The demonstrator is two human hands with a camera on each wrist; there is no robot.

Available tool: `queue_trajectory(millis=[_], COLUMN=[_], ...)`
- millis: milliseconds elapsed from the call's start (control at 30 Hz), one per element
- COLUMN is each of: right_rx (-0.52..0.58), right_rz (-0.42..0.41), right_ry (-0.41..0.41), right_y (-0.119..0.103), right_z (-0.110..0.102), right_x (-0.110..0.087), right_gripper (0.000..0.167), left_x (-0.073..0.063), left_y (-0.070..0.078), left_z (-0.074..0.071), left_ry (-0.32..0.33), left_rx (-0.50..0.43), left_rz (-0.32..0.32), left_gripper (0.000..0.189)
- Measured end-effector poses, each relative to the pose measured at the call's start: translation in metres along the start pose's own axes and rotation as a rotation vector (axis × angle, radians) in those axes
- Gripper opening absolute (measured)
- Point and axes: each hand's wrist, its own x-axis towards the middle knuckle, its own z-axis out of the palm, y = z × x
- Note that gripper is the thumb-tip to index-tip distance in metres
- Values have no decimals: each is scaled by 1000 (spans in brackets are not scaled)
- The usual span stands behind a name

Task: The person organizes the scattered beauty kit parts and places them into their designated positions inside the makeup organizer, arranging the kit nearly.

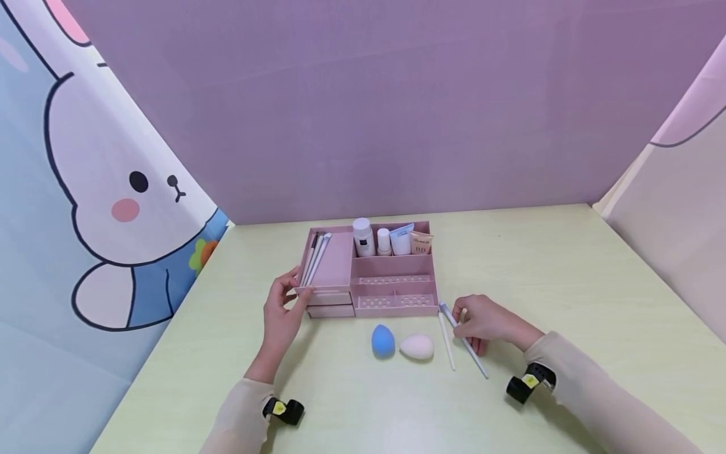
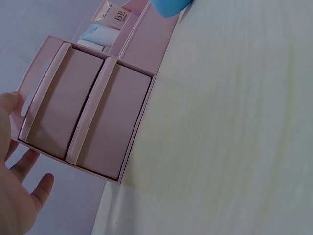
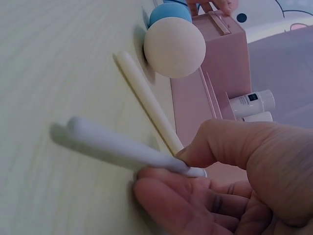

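My right hand (image 1: 482, 317) pinches a pale makeup brush (image 3: 115, 146) between thumb and fingers. The brush lies at a slant low over the table. Beside it a second white brush (image 1: 447, 342) rests on the table, its top end at the front right corner of a pink makeup organizer (image 1: 394, 268). With thumb on the top front edge and fingers along the side, my left hand (image 1: 282, 318) holds the organizer's left front corner. Several brushes (image 1: 315, 258) lie in the tray on top of its two drawers (image 2: 110, 117).
A blue makeup sponge (image 1: 383, 341) and a pale pink one (image 1: 417, 347) sit in front of the organizer. Its back compartment holds a white bottle (image 1: 363, 239), a smaller white bottle (image 1: 384, 241), a blue-and-white tube (image 1: 401, 240) and a BB cream tube (image 1: 421, 243). A purple backdrop (image 1: 397, 126) stands behind.
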Motion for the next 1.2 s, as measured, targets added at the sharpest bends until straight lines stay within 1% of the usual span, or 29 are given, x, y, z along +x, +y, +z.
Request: queue_trajectory(millis=[167, 300, 433, 767, 1000, 1200], right_rx=[50, 85, 90, 119, 155, 147], right_rz=[-23, -59, -86, -138, -169, -202], right_ry=[-14, -5, 1, 13, 6, 13], right_y=[2, 0, -5, -33, -51, -65], right_z=[-6, -12, -17, -26, -24, -21], right_x=[0, -1, -1, 3, 13, 25], right_gripper=[16, 17, 18, 21, 19, 16], left_x=[0, 1, 1, 1, 0, 0], left_y=[1, 2, 2, 0, -1, -1], left_z=[0, 0, 0, 0, 0, 0], left_ry=[0, 3, 2, 3, 0, 5], left_rx=[-5, -5, 0, 12, 1, -9], left_rz=[-15, -15, -18, -16, -7, -13], left_gripper=[21, 21, 21, 21, 21, 21])
